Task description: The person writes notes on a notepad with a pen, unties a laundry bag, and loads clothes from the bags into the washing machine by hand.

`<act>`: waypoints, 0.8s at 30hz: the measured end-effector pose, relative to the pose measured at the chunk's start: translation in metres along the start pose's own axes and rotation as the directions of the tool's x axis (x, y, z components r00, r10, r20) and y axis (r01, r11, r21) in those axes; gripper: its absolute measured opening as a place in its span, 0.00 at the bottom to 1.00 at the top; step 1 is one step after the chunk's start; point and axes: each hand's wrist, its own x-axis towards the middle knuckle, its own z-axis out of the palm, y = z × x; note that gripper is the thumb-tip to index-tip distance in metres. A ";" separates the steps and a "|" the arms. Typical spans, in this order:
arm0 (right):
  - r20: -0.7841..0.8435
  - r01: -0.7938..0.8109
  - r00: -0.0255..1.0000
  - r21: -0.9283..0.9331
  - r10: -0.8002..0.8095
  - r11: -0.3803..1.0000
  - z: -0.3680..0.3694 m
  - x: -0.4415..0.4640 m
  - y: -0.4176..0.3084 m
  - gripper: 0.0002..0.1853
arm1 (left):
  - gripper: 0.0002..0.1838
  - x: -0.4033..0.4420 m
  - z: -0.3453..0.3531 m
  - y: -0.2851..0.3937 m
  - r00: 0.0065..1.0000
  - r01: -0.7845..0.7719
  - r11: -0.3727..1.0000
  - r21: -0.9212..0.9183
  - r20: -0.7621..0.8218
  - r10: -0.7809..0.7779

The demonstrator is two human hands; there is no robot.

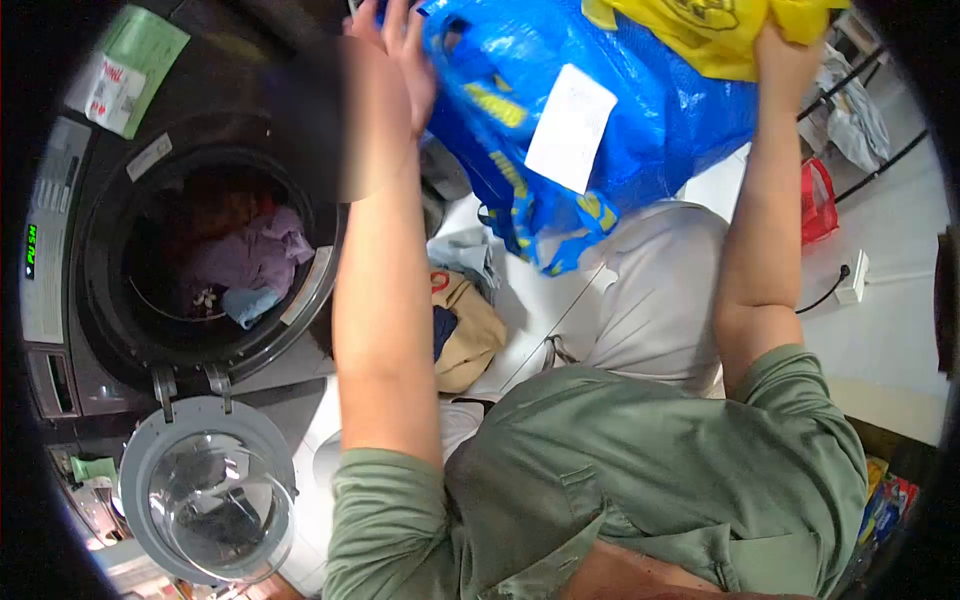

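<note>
A large blue bag [640, 120] with yellow lettering fills the top centre, with a white paper label [571, 128] on its side. On top of it lies a yellow plastic bag [690, 35], which my right hand [790, 50] grips at its right end. My left hand [405, 60] is raised at the blue bag's left edge, fingers spread. Whether it touches the bag is hard to tell. To the left, a washing machine drum [180, 250] holds purple, light blue and reddish clothes, and its round glass door [208, 490] hangs open below.
Tan and grey clothes [470, 340] lie in a pile on the floor between the machine and my legs. A red bag [818, 203], a black metal rack and a white socket [852, 278] with a cable are at the right.
</note>
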 end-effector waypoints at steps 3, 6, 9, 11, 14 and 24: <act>0.317 -0.533 0.827 0.175 0.465 0.828 0.027 -0.025 0.060 0.18 | 0.44 -0.107 -0.011 -0.047 0.881 0.409 0.525 0.746 -0.174 -0.440; 0.634 -0.964 0.087 -0.141 0.768 0.225 0.040 -0.063 0.076 0.17 | 0.48 -0.226 -0.001 -0.135 0.656 0.698 0.535 0.477 -0.124 -0.745; 0.837 -0.986 -0.121 -0.039 0.533 -0.163 0.047 -0.083 0.084 0.17 | 0.22 -0.237 0.053 -0.140 0.518 0.826 0.544 -0.147 -0.183 -0.836; 0.770 -0.946 0.050 0.241 0.636 -0.217 0.043 -0.066 0.095 0.15 | 0.14 -0.216 0.041 -0.134 0.420 0.854 0.498 -0.151 -0.366 -0.831; 0.636 -0.798 0.469 0.603 0.613 -0.015 0.020 -0.011 0.115 0.18 | 0.07 -0.122 0.021 -0.079 0.515 0.854 0.450 0.262 -0.552 -0.655; 0.645 -0.626 0.566 0.741 0.513 -0.241 -0.089 0.011 -0.188 0.23 | 0.25 0.091 0.087 0.007 0.997 -0.078 -0.034 0.996 0.078 -0.009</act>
